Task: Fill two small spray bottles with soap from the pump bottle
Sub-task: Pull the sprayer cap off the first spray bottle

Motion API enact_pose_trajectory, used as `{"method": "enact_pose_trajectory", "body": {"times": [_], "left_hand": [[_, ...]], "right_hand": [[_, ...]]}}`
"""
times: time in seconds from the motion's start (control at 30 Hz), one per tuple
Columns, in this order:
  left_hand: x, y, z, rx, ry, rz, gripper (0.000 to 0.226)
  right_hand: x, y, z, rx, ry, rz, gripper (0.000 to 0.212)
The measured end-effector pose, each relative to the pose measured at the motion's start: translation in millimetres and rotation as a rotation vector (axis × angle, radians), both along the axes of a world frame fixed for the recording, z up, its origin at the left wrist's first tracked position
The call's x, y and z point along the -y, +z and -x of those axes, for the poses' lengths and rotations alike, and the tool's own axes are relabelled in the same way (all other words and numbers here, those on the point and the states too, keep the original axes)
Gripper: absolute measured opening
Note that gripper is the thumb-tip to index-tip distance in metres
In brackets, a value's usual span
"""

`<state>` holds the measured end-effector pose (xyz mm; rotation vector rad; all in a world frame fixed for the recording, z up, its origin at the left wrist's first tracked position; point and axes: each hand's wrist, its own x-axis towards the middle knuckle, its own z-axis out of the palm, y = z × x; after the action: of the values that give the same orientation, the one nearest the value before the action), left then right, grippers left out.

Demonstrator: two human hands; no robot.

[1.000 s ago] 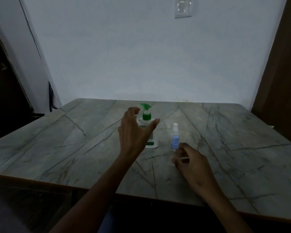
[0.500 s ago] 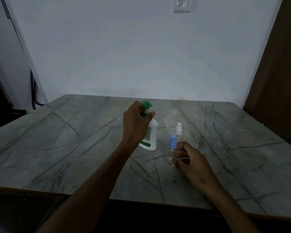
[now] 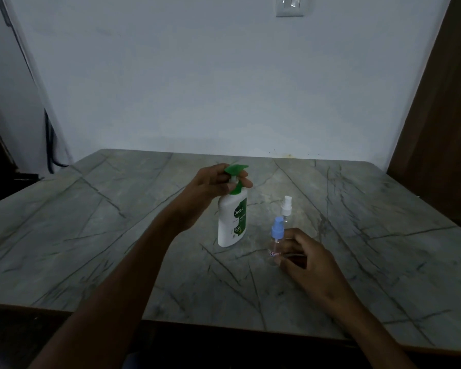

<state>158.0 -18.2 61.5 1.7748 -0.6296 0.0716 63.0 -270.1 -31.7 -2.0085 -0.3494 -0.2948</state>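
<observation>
A white soap pump bottle (image 3: 232,222) with a green pump head stands near the middle of the marble table (image 3: 91,235). My left hand (image 3: 210,186) is closed around its green neck and pump. To its right stands a clear small spray bottle with a blue cap (image 3: 276,239); my right hand (image 3: 301,259) grips its lower body. Just behind it stands a second small spray bottle with a white cap (image 3: 286,207), touched by nothing and partly hidden by the blue-capped one.
The table's front edge (image 3: 224,324) runs across the bottom of the view. A pale wall (image 3: 224,75) rises behind the table, with a switch plate (image 3: 289,6) high up. Dark wooden panelling (image 3: 442,129) stands at the right, and cables (image 3: 51,145) hang at the left.
My left hand reached from open in front of the pump bottle to closed around its green neck. My right hand stayed on the blue-capped spray bottle.
</observation>
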Motion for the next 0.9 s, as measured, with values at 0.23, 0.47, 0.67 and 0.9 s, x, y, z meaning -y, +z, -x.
{"method": "enact_pose_trajectory", "body": {"times": [0.23,0.47,0.67,0.9], "left_hand": [[-2,7,-3,-0.057,-0.065,-0.040,0.035],[0,6,1,-0.076,-0.086,0.010,0.036],[1,12,6,-0.061,-0.076,0.094,0.053],[4,26,4,-0.019,-0.019,0.109,0.050]], "right_hand": [[-1,-1,-2,0.014,-0.012,0.012,0.036],[-2,-1,-1,0.025,-0.012,0.013,0.034],[-2,-2,-2,0.045,-0.020,0.036,0.034],[-1,-3,-2,0.059,-0.015,0.046,0.033]]}}
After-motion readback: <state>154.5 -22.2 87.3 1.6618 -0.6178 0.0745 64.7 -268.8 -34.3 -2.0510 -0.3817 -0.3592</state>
